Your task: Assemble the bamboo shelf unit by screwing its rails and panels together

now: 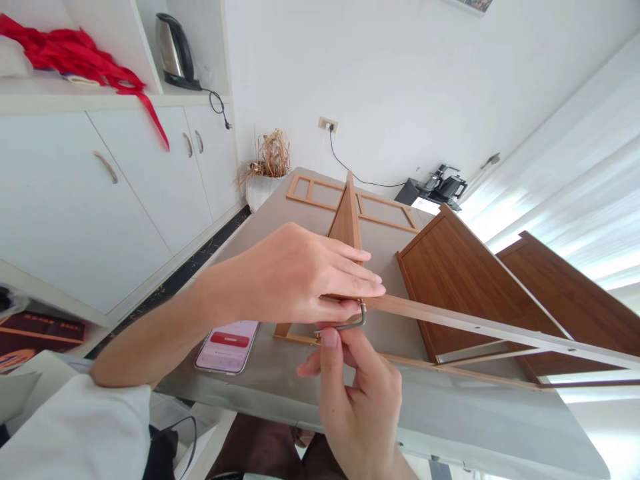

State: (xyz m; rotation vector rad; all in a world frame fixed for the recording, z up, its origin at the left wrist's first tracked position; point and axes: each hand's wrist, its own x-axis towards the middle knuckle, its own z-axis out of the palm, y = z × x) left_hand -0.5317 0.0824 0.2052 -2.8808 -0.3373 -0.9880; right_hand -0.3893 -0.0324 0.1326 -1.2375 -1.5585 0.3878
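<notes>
Two hands: left hand (295, 273) and right hand (361, 400), both at the left end of the rail (440, 318), over the near edge of the table (280, 373).
Right grip: closed; thumb and fingers pinch the long leg of the hex key (345, 327).
Left grip: laid over the near end of the board (346, 220), fingers straight and together; underside hidden, cannot tell whether it clamps.
Hex key: short leg points up at the rail end; seating in a bolt not clear.
Board: on edge, running back toward the far edge of the table.
Panels: middle panel (465, 287) and right panel (570, 293) stand toward the table's right end, between the rail and the lower bar (415, 363) near the front edge.
Done (judged): panels set in place along the rail; two dark spots on it, holes or bolts uncertain.
Left (judged): the joint at the board, not yet finished; the frame (310, 191), lying flat by the far edge, appears unattached.
Phone (227, 347): near left corner, screen lit.
</notes>
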